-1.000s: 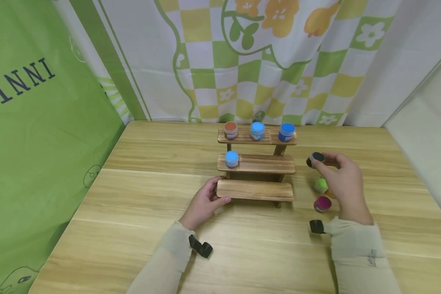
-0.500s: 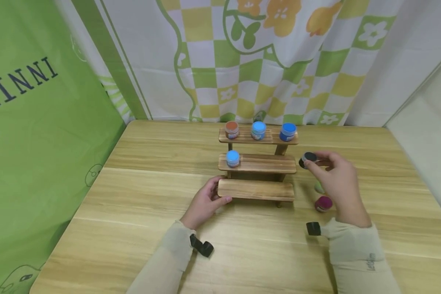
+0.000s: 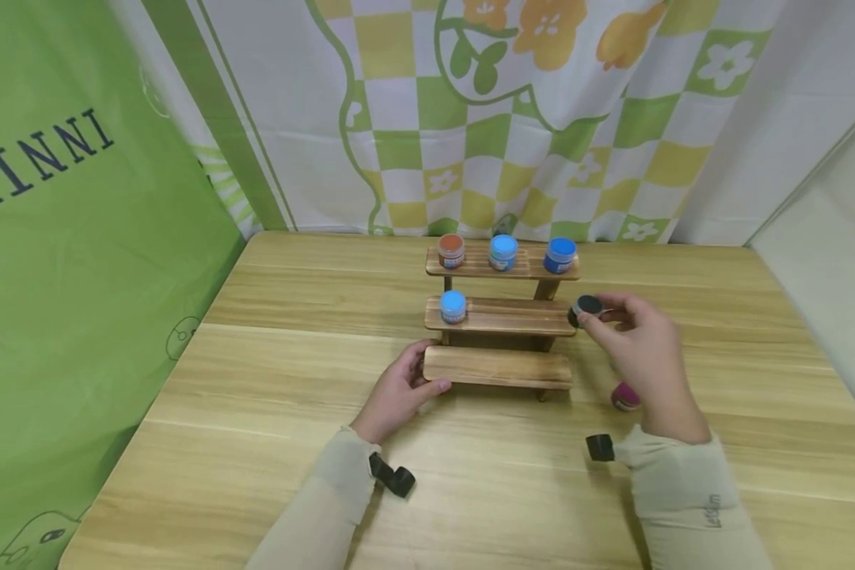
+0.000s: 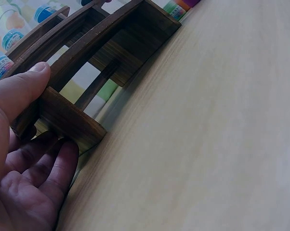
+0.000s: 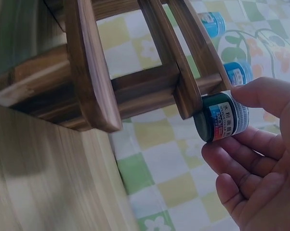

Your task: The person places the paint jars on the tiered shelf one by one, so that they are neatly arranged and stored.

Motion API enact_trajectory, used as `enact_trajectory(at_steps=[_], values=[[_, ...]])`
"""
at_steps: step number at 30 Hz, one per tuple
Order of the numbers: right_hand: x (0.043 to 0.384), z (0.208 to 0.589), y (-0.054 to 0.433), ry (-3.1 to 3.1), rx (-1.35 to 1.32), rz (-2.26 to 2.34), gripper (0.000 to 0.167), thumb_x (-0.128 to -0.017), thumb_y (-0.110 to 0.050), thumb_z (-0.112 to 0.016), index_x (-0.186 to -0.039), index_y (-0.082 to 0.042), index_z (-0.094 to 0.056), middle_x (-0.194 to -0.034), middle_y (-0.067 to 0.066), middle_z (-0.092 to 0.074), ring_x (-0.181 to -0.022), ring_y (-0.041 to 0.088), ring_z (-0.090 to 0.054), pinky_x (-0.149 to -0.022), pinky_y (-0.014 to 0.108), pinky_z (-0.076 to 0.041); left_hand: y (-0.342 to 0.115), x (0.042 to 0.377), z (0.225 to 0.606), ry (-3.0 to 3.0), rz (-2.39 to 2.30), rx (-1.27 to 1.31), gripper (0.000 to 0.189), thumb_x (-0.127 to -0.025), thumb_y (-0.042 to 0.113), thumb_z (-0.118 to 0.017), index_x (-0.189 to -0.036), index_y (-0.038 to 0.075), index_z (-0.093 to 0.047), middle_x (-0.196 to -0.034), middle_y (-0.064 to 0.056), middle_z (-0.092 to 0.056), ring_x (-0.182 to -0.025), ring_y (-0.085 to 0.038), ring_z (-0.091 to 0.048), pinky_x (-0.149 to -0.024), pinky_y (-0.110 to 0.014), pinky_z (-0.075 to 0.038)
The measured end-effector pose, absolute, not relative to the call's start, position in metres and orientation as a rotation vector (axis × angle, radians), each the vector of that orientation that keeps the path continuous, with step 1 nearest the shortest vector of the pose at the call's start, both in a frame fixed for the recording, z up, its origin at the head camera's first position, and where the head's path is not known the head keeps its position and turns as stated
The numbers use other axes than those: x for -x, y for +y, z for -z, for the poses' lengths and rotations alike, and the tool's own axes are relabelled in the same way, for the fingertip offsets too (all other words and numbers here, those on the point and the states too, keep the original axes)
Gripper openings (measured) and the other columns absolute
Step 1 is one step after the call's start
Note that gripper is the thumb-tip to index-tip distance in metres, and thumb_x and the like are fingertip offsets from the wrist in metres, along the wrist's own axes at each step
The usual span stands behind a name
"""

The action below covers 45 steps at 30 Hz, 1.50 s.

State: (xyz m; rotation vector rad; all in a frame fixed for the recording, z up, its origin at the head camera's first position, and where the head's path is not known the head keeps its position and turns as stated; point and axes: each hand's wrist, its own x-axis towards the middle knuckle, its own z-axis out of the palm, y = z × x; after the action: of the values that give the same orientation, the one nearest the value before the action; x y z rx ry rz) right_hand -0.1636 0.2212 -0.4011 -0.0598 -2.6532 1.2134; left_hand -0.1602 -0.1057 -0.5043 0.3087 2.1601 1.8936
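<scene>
Behind the surface (image 3: 256, 380), a sheet of pale, streaked wood grain with rounded corners, we see a softly rippled curtain (image 3: 463, 138) of green, yellow and white checks with orange flowers; a green cloth (image 3: 78, 261) with dark lettering hangs at the left. On the surface stands a three-tier wooden rack (image 3: 499, 368), its planks brown-stained and rounded at the corners. The left hand (image 3: 397, 396) grips the left end of the lowest plank, thumb on top. The right hand (image 3: 648, 356) has its grip closed on a squat, very dark paint jar (image 5: 219, 118) with a ribbed clear lid, at the middle plank's right end; we cannot tell whether jar and plank touch. Brown (image 3: 452, 252), light-blue (image 3: 503, 253) and deeper-blue (image 3: 560, 256) jars line the top plank, and a sky-blue jar (image 3: 453, 307) sits at the middle plank's left. A magenta jar (image 3: 625, 396), partly hidden by the right hand, rests right of the rack.
</scene>
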Motion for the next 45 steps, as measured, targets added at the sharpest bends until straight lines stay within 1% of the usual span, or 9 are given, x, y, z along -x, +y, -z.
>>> enact_trajectory(at_steps=[5, 8, 13, 20, 25, 30, 32, 38, 45], values=[[0.163, 0.4, 0.214, -2.635, 0.003, -1.213, 0.045, -0.094, -0.027, -0.073, -0.127, 0.002, -0.063, -0.111, 0.017, -0.07, -0.097, 0.022, -0.061, -0.081, 0.014, -0.044, -0.105, 0.16, 0.504, 2.156, -1.891, -0.308, 0.069, -0.089, 0.022, -0.078, -0.148, 0.016, -0.043, -0.145, -0.009, -0.053, -0.125, -0.027, -0.057, -0.1, -0.032, -0.051], [0.163, 0.401, 0.21, -2.626, -0.027, -1.202, 0.044, -0.093, -0.026, -0.074, -0.126, 0.002, -0.063, -0.109, 0.017, -0.07, -0.095, 0.023, -0.062, -0.076, 0.011, -0.045, -0.105, 0.16, 0.505, 2.154, -1.887, -0.312, 0.069, -0.089, 0.023, -0.078, -0.149, 0.016, -0.043, -0.145, -0.009, -0.053, -0.124, -0.026, -0.058, -0.099, -0.032, -0.052], [0.163, 0.403, 0.201, -2.586, -0.112, -1.199, 0.04, -0.092, -0.019, -0.076, -0.123, 0.003, -0.066, -0.108, 0.019, -0.07, -0.094, 0.029, -0.066, -0.073, 0.007, -0.044, -0.106, 0.161, 0.505, 2.159, -1.881, -0.305, 0.069, -0.089, 0.024, -0.078, -0.148, 0.016, -0.043, -0.144, -0.009, -0.054, -0.124, -0.025, -0.058, -0.099, -0.031, -0.052], [0.163, 0.403, 0.19, -2.577, -0.165, -1.144, 0.039, -0.088, -0.014, -0.079, -0.121, 0.003, -0.067, -0.106, 0.019, -0.07, -0.092, 0.032, -0.068, -0.073, 0.01, -0.048, -0.106, 0.161, 0.505, 2.158, -1.888, -0.299, 0.069, -0.089, 0.021, -0.078, -0.148, 0.016, -0.043, -0.144, -0.01, -0.054, -0.124, -0.027, -0.058, -0.099, -0.032, -0.052], [0.162, 0.404, 0.185, -2.579, -0.157, -1.103, 0.039, -0.088, -0.014, -0.08, -0.121, 0.002, -0.068, -0.106, 0.018, -0.07, -0.09, 0.031, -0.069, -0.069, 0.006, -0.044, -0.106, 0.161, 0.505, 2.162, -1.89, -0.31, 0.069, -0.089, 0.021, -0.078, -0.148, 0.015, -0.043, -0.144, -0.01, -0.053, -0.124, -0.027, -0.058, -0.099, -0.031, -0.052], [0.162, 0.405, 0.179, -2.577, -0.164, -1.1, 0.039, -0.087, -0.01, -0.08, -0.121, 0.003, -0.068, -0.107, 0.019, -0.07, -0.091, 0.032, -0.07, -0.073, 0.028, -0.058, -0.107, 0.161, 0.506, 2.167, -1.886, -0.323, 0.07, -0.09, 0.024, -0.078, -0.149, 0.014, -0.042, -0.144, -0.009, -0.054, -0.123, -0.026, -0.058, -0.099, -0.031, -0.052], [0.162, 0.406, 0.176, -2.568, -0.171, -1.121, 0.039, -0.086, -0.007, -0.08, -0.121, 0.004, -0.067, -0.108, 0.02, -0.069, -0.093, 0.032, -0.07, -0.076, 0.038, -0.06, -0.107, 0.161, 0.506, 2.171, -1.883, -0.328, 0.07, -0.09, 0.025, -0.078, -0.149, 0.014, -0.042, -0.144, -0.009, -0.054, -0.122, -0.026, -0.059, -0.098, -0.032, -0.053], [0.163, 0.41, 0.17, -2.547, -0.18, -1.166, 0.038, -0.087, -0.001, -0.077, -0.123, 0.006, -0.066, -0.113, 0.022, -0.068, -0.097, 0.033, -0.07, -0.081, 0.036, -0.058, -0.107, 0.161, 0.506, 2.179, -1.88, -0.334, 0.07, -0.09, 0.026, -0.078, -0.149, 0.014, -0.042, -0.143, -0.009, -0.055, -0.121, -0.025, -0.06, -0.097, -0.032, -0.053], [0.164, 0.413, 0.168, -2.548, -0.189, -1.144, 0.038, -0.09, -0.002, -0.075, -0.126, 0.004, -0.065, -0.117, 0.021, -0.067, -0.098, 0.033, -0.07, -0.083, 0.04, -0.058, -0.107, 0.161, 0.506, 2.169, -1.88, -0.318, 0.069, -0.09, 0.025, -0.078, -0.149, 0.015, -0.043, -0.143, -0.008, -0.055, -0.121, -0.025, -0.06, -0.097, -0.032, -0.053]])
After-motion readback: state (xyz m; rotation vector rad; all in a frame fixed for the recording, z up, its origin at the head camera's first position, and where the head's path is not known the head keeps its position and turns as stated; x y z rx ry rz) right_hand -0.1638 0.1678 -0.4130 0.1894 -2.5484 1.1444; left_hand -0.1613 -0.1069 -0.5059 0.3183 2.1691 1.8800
